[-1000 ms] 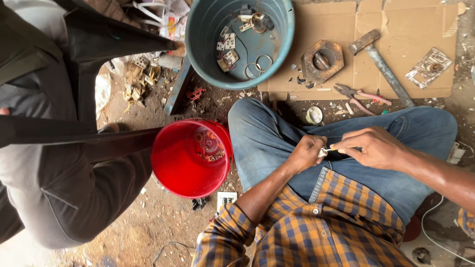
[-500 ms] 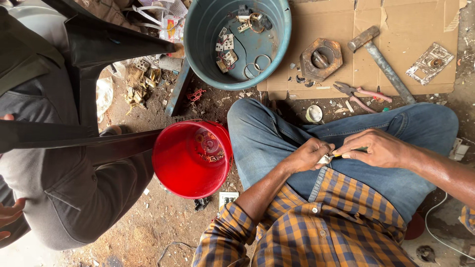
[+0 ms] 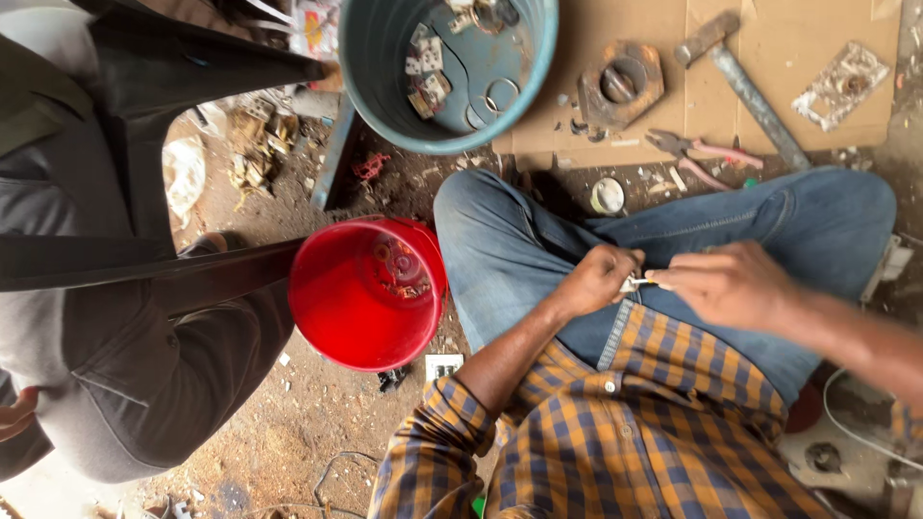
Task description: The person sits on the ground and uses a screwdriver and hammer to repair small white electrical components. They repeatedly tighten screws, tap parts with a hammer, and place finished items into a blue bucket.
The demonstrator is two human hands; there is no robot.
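Head view: over my lap, my left hand [image 3: 598, 279] pinches a small pale part [image 3: 630, 284], and my right hand [image 3: 731, 284] closes on its thin end. Beside my knee stands a red bucket [image 3: 332, 288]. Farther off lie pink-handled pliers [image 3: 707, 154], a hammer [image 3: 745, 86] and a blue bucket [image 3: 385, 86].

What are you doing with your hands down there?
A person in a checked shirt sits on the ground and holds a small pale part over the lap. The left hand pinches it, and the right hand works at it with a thin tool. A red bucket stands beside the knee, a blue tub farther off, and a hammer and pliers lie on cardboard.
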